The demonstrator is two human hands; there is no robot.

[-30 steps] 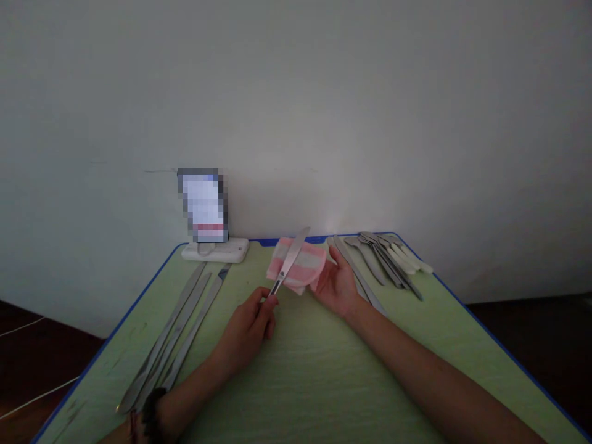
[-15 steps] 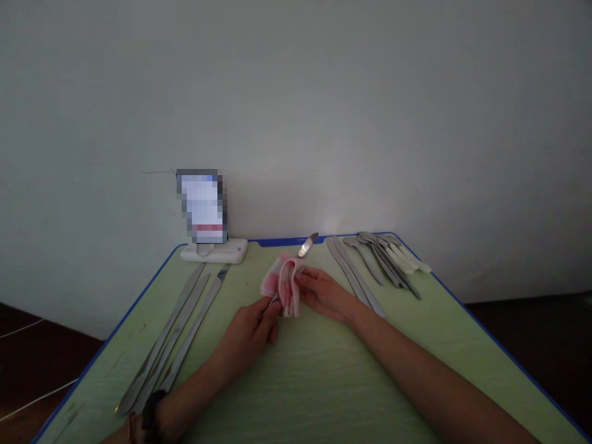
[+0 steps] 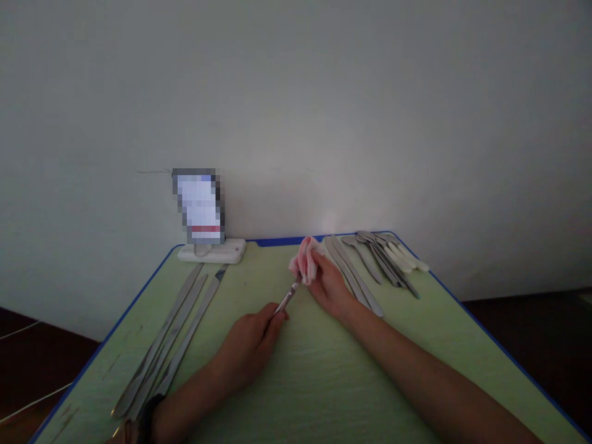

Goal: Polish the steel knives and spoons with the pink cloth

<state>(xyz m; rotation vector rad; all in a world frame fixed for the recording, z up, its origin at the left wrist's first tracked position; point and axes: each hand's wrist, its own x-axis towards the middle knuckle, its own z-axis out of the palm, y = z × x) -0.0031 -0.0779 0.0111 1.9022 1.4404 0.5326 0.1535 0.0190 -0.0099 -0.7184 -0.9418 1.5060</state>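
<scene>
My left hand [image 3: 259, 336] is closed round the handle end of a metal table knife [image 3: 287, 297], which slants up and away over the middle of the table. A pink and white cloth [image 3: 306, 262] is folded about the knife's far end and hides its tip. My right hand [image 3: 329, 283] pinches that cloth from the right side. Several table knives [image 3: 173, 336] lie side by side near my left forearm. Two more knives [image 3: 354, 274] lie just right of my right hand.
A pile of spoons and other cutlery [image 3: 386, 262], some with white handles [image 3: 407, 256], lies at the back right. A phone [image 3: 200, 206] stands in a white holder [image 3: 213, 251] at the back left. The green table [image 3: 296, 394] has a blue edge against the wall.
The cloth in my right hand has slid along the knife toward its far end, baring the part near my left hand and covering the tip. My left hand has shifted little.
</scene>
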